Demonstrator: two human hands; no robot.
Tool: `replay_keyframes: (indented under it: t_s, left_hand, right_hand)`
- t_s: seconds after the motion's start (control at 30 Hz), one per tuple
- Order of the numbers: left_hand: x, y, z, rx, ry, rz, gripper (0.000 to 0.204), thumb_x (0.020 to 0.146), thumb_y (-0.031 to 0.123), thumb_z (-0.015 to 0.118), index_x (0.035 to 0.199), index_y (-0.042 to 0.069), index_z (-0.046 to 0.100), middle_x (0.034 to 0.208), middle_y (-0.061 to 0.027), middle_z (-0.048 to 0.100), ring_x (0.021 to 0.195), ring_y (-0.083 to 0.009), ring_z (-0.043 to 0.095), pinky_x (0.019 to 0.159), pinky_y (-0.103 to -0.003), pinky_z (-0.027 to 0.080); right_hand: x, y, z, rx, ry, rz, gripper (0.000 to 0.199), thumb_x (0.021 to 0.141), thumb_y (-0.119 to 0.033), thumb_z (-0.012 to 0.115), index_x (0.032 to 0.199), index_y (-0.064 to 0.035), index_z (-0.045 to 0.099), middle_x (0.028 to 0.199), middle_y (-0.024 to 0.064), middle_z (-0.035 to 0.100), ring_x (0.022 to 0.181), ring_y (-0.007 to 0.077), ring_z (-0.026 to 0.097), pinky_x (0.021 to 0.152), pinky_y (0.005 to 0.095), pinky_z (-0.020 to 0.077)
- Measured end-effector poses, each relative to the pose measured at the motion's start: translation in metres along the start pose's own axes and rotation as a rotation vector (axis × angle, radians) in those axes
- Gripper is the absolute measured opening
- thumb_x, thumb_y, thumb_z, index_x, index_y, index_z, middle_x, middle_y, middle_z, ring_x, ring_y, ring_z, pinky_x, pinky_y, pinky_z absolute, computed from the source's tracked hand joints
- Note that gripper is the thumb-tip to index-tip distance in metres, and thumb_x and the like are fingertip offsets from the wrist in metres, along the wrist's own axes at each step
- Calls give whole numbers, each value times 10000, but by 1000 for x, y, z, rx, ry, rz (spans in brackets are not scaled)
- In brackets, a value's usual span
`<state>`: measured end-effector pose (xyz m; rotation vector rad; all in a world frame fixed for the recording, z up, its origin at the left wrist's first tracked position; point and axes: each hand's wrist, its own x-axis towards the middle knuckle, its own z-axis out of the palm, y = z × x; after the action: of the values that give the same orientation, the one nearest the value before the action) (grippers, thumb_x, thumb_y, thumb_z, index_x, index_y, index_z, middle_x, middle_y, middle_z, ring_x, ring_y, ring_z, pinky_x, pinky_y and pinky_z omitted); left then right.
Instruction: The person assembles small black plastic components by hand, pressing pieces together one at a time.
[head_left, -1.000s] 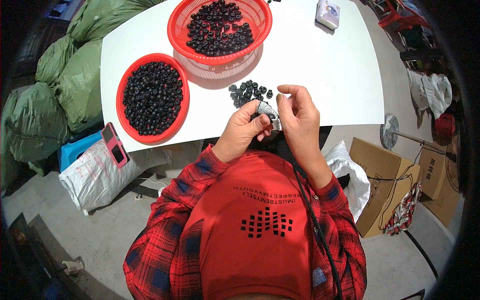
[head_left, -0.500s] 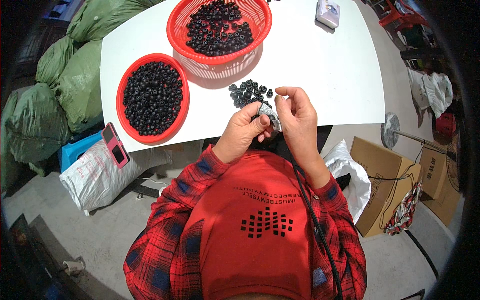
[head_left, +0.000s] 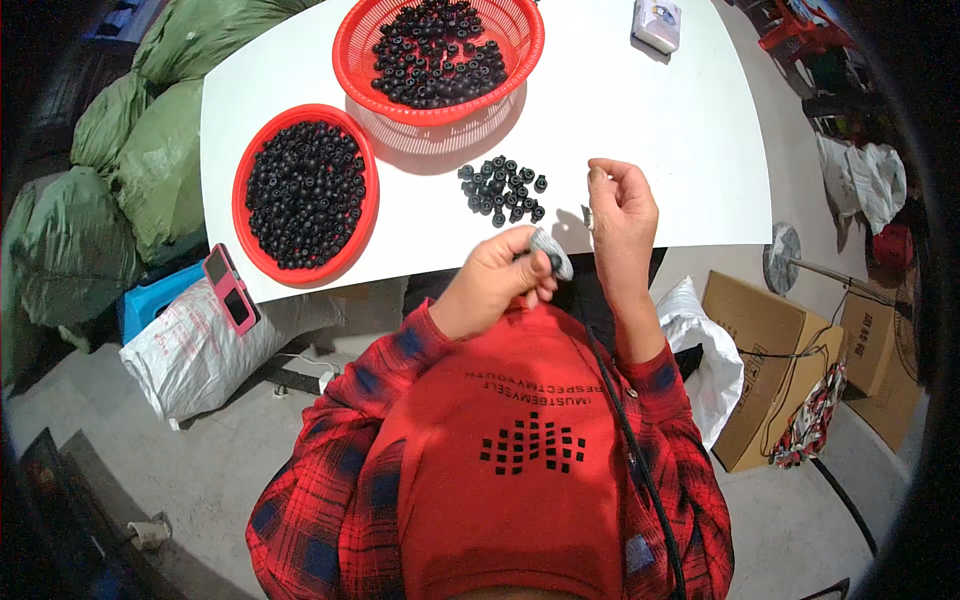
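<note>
The left hand point(head_left: 490, 280) pinches a grey piece point(head_left: 547, 244) apart from the right hand point(head_left: 626, 208).

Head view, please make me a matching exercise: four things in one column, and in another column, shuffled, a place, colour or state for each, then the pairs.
1. Left hand
2. Loose black parts
3. Openwork basket
4. Packet

A. Red
B. On the far side of the white table, right of the basket
C. Grey piece at its fingertips
D. Loosely clustered

Pairs: 1-C, 2-D, 3-A, 4-B
</note>
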<state>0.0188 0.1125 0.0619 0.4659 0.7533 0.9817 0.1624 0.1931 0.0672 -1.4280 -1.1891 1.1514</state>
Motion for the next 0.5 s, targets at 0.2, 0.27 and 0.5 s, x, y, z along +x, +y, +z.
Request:
replay_keyframes:
  t_s: [0.2,0.27,0.5]
  left_hand:
    - [11,4,-8,-133,6,69,252,914,326,578,953,79,544,788,-12,595,680,-87,571,556,-182,437]
    - [12,3,-8,-184,23,110,274,894,308,601,1031,74,564,829,-1,596,668,-75,556,536,-190,434]
    - [15,2,-10,-187,12,110,262,883,315,611,998,85,561,805,2,594,675,-75,552,554,-189,435]
  right_hand:
    - [-11,-8,-3,11,-150,15,107,923,-84,553,978,-7,601,653,-65,463,580,8,399,499,179,325]
    - [-15,-14,-3,-4,-170,39,115,926,-87,548,986,-5,602,657,-65,466,583,9,400,503,180,327]
    - [-26,-23,-7,109,-372,116,115,932,-99,547,981,-3,588,736,-30,554,629,13,481,547,168,377]
